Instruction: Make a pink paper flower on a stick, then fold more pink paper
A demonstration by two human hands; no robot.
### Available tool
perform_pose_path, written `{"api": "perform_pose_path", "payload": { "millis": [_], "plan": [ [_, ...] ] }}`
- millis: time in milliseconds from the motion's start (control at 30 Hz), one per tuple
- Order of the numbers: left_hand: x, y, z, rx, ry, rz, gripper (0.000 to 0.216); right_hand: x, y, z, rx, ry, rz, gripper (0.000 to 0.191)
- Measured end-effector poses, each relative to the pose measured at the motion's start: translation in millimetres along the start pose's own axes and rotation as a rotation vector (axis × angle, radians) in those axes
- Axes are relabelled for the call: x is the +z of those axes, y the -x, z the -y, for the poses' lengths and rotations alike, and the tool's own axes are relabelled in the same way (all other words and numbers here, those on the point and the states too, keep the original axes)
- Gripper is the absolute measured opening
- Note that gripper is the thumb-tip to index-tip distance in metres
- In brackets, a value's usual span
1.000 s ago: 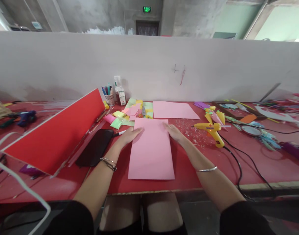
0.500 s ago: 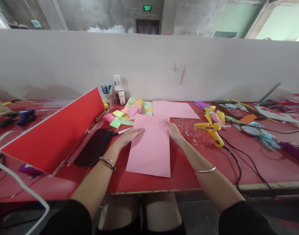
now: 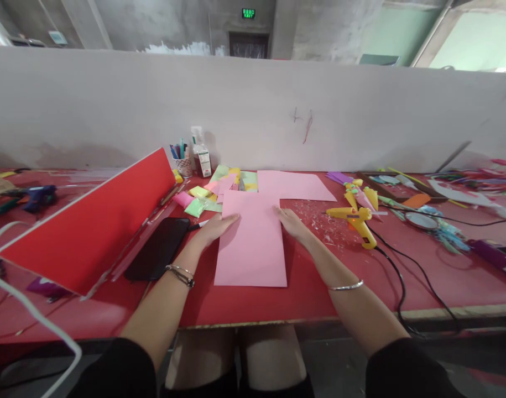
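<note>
A pink sheet of paper (image 3: 253, 249) lies in front of me, its long sides pointing away from me. My left hand (image 3: 215, 228) grips its left edge, with the thumb on top and the fingers hidden at or under the edge. On the opposite edge, my right hand (image 3: 293, 223) holds the sheet near its far right corner. Behind it, a second pink sheet (image 3: 302, 186) rests on the table, partly overlapped by the held one. Close to my left wrist is a black phone (image 3: 158, 249), with a white pen (image 3: 199, 225) beside it.
A red board (image 3: 99, 221) leans up on the left. At the back stand a pen cup (image 3: 182, 166) and a bottle (image 3: 202, 157). Coloured packets (image 3: 194, 207) lie near them. A yellow glue gun (image 3: 358, 221) with a black cord sits right, near scattered scraps (image 3: 329, 224).
The near edge of the pink sheet has come down flatter and squarer to the table edge. Both hands have shifted slightly left with it, still holding its sides.
</note>
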State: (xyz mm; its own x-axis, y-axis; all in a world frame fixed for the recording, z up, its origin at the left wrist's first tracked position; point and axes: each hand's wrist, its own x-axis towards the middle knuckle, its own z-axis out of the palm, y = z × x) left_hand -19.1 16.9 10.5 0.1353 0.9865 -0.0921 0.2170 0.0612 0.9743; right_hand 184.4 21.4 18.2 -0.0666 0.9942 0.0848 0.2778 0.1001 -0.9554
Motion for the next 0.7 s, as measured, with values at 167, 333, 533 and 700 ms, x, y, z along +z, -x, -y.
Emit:
{"api": "perform_pose_path", "payload": {
  "millis": [167, 333, 533, 700],
  "plan": [
    [-0.9, -2.5, 1.7, 0.018, 0.063, -0.017, 0.045, 0.0, 3.7, 4.2, 0.019, 0.010, 0.044, 0.037],
    [-0.9, -2.3, 0.5, -0.053, 0.089, 0.008, 0.040, 0.8, 0.4, 0.4, 0.003, 0.024, -0.046, 0.041],
    [4.3, 1.7, 0.0, -0.058, 0.056, 0.147, 0.036, -1.3, -5.2, -5.0, 0.003, 0.031, -0.164, 0.046],
    [4.0, 2.4, -1.1, -0.047, 0.044, 0.163, 0.043, -0.4, -1.6, -4.5, 0.033, -0.004, -0.121, 0.047]
  ]
}}
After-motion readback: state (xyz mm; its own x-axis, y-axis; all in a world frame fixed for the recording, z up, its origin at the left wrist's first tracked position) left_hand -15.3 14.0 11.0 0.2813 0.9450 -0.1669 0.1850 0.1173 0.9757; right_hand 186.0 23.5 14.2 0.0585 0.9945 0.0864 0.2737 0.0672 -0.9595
